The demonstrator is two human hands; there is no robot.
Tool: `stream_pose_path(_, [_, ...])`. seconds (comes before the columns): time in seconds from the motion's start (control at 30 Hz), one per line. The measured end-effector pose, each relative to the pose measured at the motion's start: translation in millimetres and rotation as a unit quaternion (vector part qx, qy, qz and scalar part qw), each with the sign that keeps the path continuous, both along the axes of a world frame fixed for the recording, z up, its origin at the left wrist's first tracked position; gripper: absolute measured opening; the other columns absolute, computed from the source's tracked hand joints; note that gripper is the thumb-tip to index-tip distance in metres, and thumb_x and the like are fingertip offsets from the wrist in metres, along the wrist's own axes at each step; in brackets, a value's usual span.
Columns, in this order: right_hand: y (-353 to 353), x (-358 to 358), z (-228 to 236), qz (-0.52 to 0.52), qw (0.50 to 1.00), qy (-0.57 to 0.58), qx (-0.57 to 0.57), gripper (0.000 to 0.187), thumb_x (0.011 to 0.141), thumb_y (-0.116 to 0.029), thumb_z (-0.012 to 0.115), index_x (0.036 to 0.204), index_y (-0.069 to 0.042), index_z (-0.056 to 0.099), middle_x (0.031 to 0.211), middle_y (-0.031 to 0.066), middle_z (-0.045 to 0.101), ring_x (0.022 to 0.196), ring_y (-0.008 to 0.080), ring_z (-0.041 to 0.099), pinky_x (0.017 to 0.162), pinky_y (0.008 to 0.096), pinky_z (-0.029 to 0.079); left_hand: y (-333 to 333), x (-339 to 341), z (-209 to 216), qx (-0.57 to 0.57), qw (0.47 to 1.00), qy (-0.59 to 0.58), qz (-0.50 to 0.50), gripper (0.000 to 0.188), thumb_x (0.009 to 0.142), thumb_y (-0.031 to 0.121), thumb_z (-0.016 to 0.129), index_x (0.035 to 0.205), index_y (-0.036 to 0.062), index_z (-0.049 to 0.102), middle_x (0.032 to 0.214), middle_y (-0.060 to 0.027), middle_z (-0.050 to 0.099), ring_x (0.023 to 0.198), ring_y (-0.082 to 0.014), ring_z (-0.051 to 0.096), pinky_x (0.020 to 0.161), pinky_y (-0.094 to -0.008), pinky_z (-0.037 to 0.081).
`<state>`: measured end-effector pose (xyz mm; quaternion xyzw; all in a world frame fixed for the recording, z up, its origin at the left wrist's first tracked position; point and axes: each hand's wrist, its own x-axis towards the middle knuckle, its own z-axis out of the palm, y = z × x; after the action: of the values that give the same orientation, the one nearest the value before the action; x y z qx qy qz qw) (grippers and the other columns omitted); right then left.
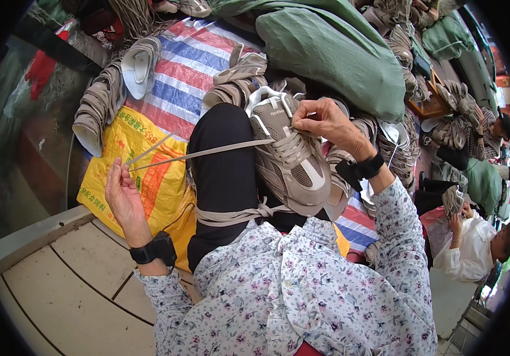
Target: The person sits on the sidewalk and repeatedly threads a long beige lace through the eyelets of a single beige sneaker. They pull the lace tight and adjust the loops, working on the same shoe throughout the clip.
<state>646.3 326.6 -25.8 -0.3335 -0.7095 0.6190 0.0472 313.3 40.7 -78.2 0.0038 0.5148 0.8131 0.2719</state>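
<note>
A grey-beige sneaker upper [298, 178] rests over my knees, toe toward me, partly laced across the front. From its left eyelet side a flat beige shoelace [207, 152] runs taut to the left. My left hand [125, 199] is closed in a pinch on that lace, out beyond my left knee, with a loose end rising past the fingers. At the upper's right eyelet edge, near the tongue, my right hand [329, 126] pinches with thumb and forefinger. Whether a lace end is also between those fingers is hidden. A bundle of laces [237, 215] is tied round my thigh.
Nested uppers [102, 104] stand in a row at the left by a yellow sack [148, 163]. Striped sheeting [181, 71] covers the floor ahead, beside a large green sack [332, 56]. More uppers lie right, where a co-worker in white [466, 255] sits.
</note>
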Motion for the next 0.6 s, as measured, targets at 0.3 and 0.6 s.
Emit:
stream_pose_path(0.3, [-25, 0, -12, -0.075, 0.992, 0.033, 0.094, 0.009, 0.087, -0.005, 0.067, 0.090, 0.003, 0.070, 0.079, 0.0033, 0.062, 0.072, 0.0099, 0.057, 0.067, 0.0256, 0.047, 2, 12, -15, 0.004, 1.000, -0.016, -0.023, 0.033, 0.097, 0.009, 0.062, 0.123, -0.0096, 0.055, 0.093, -0.0070, 0.063, 0.077, -0.0058, 0.060, 0.066, -0.0130, 0.051])
stream_pose_path(0.6, [-42, -15, -14, -0.012, 0.916, 0.058, 0.398, 0.018, 0.080, 0.009, 0.056, 0.095, 0.001, 0.062, 0.090, 0.0177, 0.064, 0.083, 0.0388, 0.064, 0.072, 0.0434, 0.050, -4, 18, -20, -0.015, 0.999, -0.022, -0.023, 0.032, 0.096, 0.010, 0.063, 0.122, -0.0086, 0.056, 0.091, -0.0060, 0.064, 0.076, -0.0057, 0.061, 0.066, -0.0144, 0.052])
